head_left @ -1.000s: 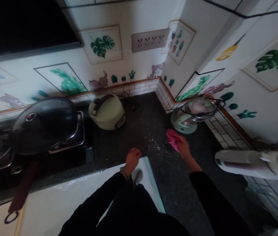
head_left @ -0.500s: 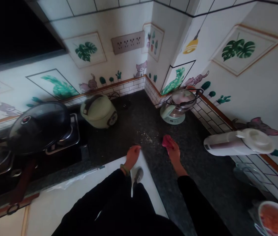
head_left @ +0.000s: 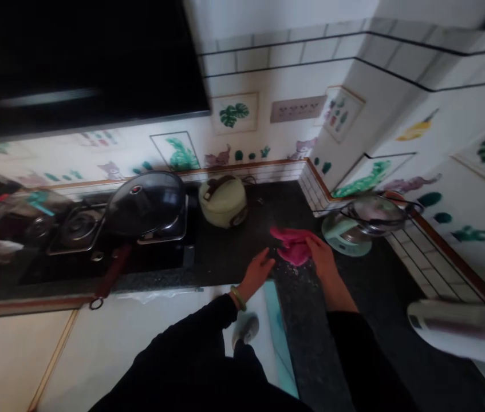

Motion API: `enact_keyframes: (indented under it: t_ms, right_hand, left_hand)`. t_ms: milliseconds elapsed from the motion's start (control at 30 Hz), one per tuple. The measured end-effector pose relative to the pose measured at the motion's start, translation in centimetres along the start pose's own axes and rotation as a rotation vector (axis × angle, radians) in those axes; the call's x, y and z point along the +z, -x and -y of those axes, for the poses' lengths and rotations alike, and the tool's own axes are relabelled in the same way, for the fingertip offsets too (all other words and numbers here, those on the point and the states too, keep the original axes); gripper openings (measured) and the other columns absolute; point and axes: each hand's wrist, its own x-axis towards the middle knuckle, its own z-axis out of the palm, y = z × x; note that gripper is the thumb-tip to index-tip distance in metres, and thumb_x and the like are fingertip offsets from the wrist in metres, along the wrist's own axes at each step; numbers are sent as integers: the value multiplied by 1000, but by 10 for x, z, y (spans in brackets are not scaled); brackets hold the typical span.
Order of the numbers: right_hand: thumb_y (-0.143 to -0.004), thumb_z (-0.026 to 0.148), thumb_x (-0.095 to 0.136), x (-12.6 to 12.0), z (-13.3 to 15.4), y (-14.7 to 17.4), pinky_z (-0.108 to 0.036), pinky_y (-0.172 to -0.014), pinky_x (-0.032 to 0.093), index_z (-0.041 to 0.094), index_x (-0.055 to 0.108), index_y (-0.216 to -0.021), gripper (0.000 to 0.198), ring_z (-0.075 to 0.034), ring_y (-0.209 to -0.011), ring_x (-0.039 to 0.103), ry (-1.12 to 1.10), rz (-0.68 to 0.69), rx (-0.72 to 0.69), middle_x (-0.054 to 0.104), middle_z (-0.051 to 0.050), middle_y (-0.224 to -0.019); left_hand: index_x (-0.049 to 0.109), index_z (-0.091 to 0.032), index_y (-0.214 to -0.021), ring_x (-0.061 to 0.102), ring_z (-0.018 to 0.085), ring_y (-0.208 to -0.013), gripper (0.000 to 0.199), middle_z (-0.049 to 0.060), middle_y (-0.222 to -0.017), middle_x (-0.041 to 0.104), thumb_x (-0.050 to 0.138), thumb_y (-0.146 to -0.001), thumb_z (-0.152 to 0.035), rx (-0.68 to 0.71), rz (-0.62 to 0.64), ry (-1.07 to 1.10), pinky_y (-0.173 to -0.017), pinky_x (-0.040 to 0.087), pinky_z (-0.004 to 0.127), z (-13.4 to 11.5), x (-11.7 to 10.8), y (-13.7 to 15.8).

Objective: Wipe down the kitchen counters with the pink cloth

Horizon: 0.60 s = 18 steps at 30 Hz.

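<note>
My right hand (head_left: 322, 257) grips a pink cloth (head_left: 294, 247) that hangs loosely open over the dark countertop (head_left: 311, 337). Pale crumbs (head_left: 300, 272) lie on the counter just below and beside the cloth. My left hand (head_left: 258, 271) hovers near the counter's front edge, left of the cloth and apart from it, with thumb and fingers spread and nothing in them. A green bangle sits on the left wrist.
A light green rice cooker (head_left: 223, 201) stands at the back, left of my hands. Left of it, a lidded wok (head_left: 143, 203) rests on the gas stove, its handle jutting forward. A glass kettle (head_left: 354, 226) stands right, and a white pitcher (head_left: 461, 331) farther right.
The view has swung left. The pink cloth, bunched in my right hand before, now hangs spread out over the crumbs. My left hand's fingers have opened from a curled shape.
</note>
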Motion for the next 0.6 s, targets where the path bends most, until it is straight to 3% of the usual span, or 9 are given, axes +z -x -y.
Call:
enact_keyframes:
  t_ms: [167,267,400,467,600]
  right_hand:
    - [-64,59,76,44,22,-20,-37,-73,61,16,82,-94,53,-25,-80,73,94,165,65,79,-7,-83]
    - [-64,57,78,64,33,-20,-35,-69,60,16,82,-98,54,-24,-78,74,136,136,27,79,-8,-84]
    - [-60,56,83,97,52,-6,-41,-74,62,16,80,-104,59,-26,-78,74,114,134,84,80,-9,-88]
    - [-65,59,81,116,59,11,-47,-79,63,16,80,-106,60,-28,-82,75,105,219,119,80,-12,-94]
    - [-78,60,76,161,52,57,-57,-103,56,24,76,-120,55,-36,-117,69,194,488,-64,76,-15,-122]
  left_hand:
    - [56,-25,-151,47,30,-149,66,11,-161,51,75,-88,-35,63,-27,47,-126,37,51,-3,-32,-10]
    - [46,-30,-158,32,31,-159,80,11,-170,37,77,-85,-37,117,13,29,-127,34,53,-5,-55,-16]
    - [36,-32,-163,26,33,-161,97,12,-175,23,83,-79,-39,135,13,61,-125,35,53,-9,-84,-24]
    - [44,-28,-159,31,34,-158,97,15,-171,33,88,-73,-38,160,9,109,-124,36,53,-11,-92,-32]
    - [68,-16,-130,63,33,-130,55,15,-135,71,80,-82,-40,86,-9,340,-115,48,51,-4,-101,-44]
